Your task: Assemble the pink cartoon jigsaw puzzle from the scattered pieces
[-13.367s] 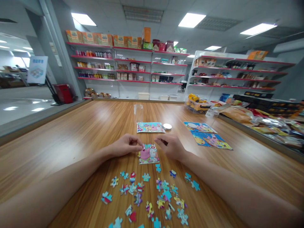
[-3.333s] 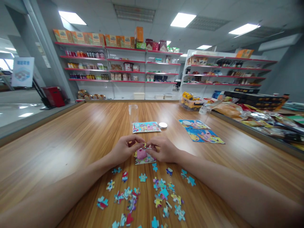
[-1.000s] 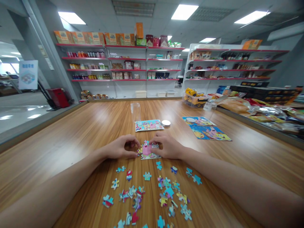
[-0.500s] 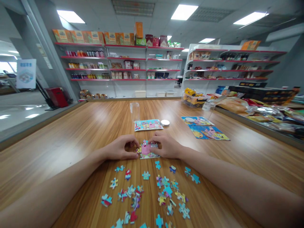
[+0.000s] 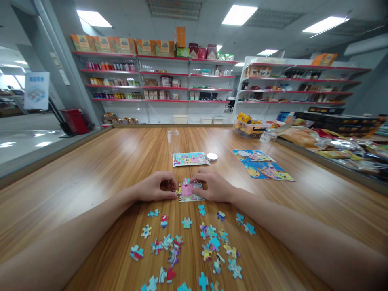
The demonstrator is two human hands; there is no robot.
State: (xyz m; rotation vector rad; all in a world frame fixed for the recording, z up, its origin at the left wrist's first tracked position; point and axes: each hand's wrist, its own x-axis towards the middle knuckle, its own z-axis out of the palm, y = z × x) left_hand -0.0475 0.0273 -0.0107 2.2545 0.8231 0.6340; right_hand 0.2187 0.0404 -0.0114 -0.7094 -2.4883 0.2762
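A partly joined jigsaw puzzle (image 5: 187, 189) with a pink cartoon figure lies flat on the wooden table. At its left edge, my left hand (image 5: 159, 186) pinches a small yellowish puzzle piece (image 5: 177, 192) between thumb and fingertips. My right hand (image 5: 214, 186) rests over the right side of the puzzle, thumb and fingers curled onto it, covering part of the picture. Nearer to me, loose puzzle pieces (image 5: 187, 222) in blue, red, yellow and purple lie scattered between my forearms. Just beyond my hands is a picture card (image 5: 190, 159) with cartoon figures.
Behind the card stands a clear jar (image 5: 173, 142), with a white round lid (image 5: 212, 157) to the right. Two blue picture sheets (image 5: 266, 170) lie farther right. A plastic bin of yellow toys (image 5: 249, 126) and packaged goods (image 5: 303, 139) line the right side; stocked shelves (image 5: 163, 100) stand behind.
The camera view has shifted slightly. Both hands stay at the puzzle with almost no movement; the loose pieces lie as before.
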